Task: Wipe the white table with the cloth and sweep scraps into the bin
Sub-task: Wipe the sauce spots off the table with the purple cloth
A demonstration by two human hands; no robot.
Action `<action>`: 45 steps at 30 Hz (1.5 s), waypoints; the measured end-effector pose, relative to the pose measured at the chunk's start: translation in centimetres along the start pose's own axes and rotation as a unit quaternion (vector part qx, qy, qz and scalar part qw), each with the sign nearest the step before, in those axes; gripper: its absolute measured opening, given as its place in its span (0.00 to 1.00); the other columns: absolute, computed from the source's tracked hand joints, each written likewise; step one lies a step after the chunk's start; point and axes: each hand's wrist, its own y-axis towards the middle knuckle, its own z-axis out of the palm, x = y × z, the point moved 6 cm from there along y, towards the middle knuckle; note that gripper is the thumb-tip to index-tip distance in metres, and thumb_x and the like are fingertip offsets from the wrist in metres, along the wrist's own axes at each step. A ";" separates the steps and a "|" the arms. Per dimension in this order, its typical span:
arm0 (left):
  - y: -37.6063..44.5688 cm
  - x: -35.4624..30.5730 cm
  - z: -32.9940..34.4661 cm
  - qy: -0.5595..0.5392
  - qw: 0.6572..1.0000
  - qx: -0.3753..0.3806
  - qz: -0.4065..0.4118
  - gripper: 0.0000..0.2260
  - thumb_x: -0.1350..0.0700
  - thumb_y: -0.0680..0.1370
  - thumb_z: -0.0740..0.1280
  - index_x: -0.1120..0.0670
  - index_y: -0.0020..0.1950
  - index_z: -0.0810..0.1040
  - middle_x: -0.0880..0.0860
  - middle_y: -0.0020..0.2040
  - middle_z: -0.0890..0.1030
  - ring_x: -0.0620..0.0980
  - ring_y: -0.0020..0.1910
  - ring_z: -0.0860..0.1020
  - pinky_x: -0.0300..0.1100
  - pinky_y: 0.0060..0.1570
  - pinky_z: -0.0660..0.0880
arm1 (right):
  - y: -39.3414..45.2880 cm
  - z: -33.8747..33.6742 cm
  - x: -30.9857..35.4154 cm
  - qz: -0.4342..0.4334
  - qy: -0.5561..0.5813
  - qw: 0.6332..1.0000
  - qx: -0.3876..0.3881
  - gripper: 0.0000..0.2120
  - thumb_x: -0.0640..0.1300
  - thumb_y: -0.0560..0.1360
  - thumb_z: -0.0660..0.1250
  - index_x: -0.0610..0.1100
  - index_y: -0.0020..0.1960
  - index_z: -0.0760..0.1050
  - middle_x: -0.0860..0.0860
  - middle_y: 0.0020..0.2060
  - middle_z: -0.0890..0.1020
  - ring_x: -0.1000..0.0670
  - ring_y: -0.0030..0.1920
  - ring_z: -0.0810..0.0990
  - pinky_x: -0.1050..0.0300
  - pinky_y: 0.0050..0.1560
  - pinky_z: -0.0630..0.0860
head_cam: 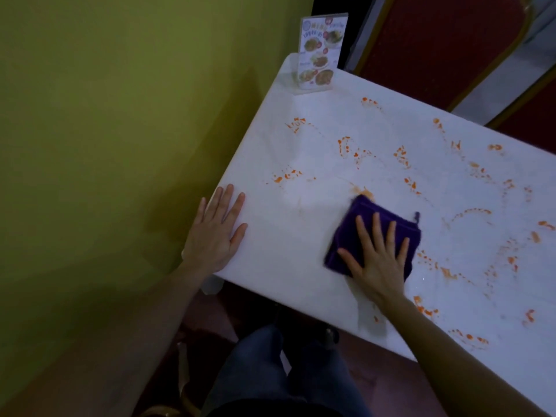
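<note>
Purple cloth [373, 233] folded, lying mid-tabletop toward the near edge | right hand [379, 263] flat on it, fingers [376, 228] spread wide across its top | left hand [215, 233] flat, fingers straight, at the near-left corner | white tabletop [301, 236] smeared with orange sauce stains [349, 149] | menu stand [320, 54] at the far-left corner

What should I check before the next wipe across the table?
1. Folded purple cloth flat under right hand: ok.
2. Left hand steadies white table near its corner: ok.
3. Orange sauce smears gone: not ok, many remain.
4. Upright clear-acrylic menu card outside the wiping path: ok, it stands at the far corner.
5. Bin within reach: cannot tell, none in view.
</note>
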 end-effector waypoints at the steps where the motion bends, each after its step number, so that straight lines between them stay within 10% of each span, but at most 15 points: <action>1: 0.0 0.0 0.0 0.000 1.000 -0.001 0.001 0.28 0.43 0.82 0.49 0.51 0.81 0.54 0.54 0.81 0.53 0.54 0.80 0.52 0.55 0.77 0.52 | 1.2 -0.4 -0.2 0.031 0.009 0.999 0.002 0.41 0.76 0.72 0.41 0.58 0.80 0.45 0.50 0.80 0.46 0.40 0.79 0.42 0.31 0.74 0.41; 6: -0.1 0.0 -0.1 0.003 1.000 -0.004 0.000 0.28 0.43 0.82 0.50 0.51 0.81 0.55 0.54 0.81 0.53 0.53 0.80 0.51 0.55 0.77 0.52 | 7.4 -0.9 5.7 0.067 0.027 0.997 -0.006 0.43 0.78 0.71 0.39 0.58 0.80 0.44 0.49 0.80 0.43 0.35 0.77 0.38 0.28 0.72 0.38; 14: -0.2 -0.1 -0.2 -0.002 1.000 0.004 0.002 0.28 0.42 0.82 0.49 0.51 0.81 0.55 0.54 0.81 0.53 0.53 0.80 0.51 0.56 0.77 0.53 | 0.3 1.7 10.6 -0.150 -0.041 0.988 -0.005 0.37 0.72 0.75 0.48 0.57 0.80 0.50 0.52 0.80 0.50 0.39 0.79 0.46 0.30 0.74 0.43; 24: 0.0 0.1 0.0 -0.003 1.000 0.002 -0.005 0.29 0.42 0.82 0.50 0.51 0.81 0.53 0.55 0.82 0.51 0.54 0.80 0.50 0.55 0.77 0.51 | 8.6 -1.5 3.2 0.049 0.008 0.999 -0.008 0.44 0.78 0.70 0.41 0.56 0.80 0.41 0.52 0.80 0.45 0.38 0.78 0.40 0.30 0.73 0.40; 35: -0.1 0.0 -0.1 -0.005 1.000 0.013 -0.005 0.30 0.41 0.82 0.49 0.51 0.81 0.50 0.54 0.82 0.49 0.52 0.81 0.48 0.54 0.78 0.50 | 2.7 1.3 11.8 -0.180 -0.053 0.982 0.009 0.39 0.74 0.75 0.44 0.56 0.80 0.47 0.53 0.80 0.50 0.41 0.79 0.45 0.32 0.74 0.43; 45: -0.2 0.0 -0.1 0.007 1.000 0.004 -0.007 0.30 0.41 0.83 0.49 0.53 0.81 0.51 0.55 0.82 0.50 0.53 0.80 0.50 0.55 0.78 0.51 | 12.2 -2.3 4.0 0.005 -0.005 1.000 0.008 0.43 0.77 0.70 0.43 0.59 0.79 0.44 0.53 0.80 0.45 0.39 0.78 0.42 0.30 0.74 0.40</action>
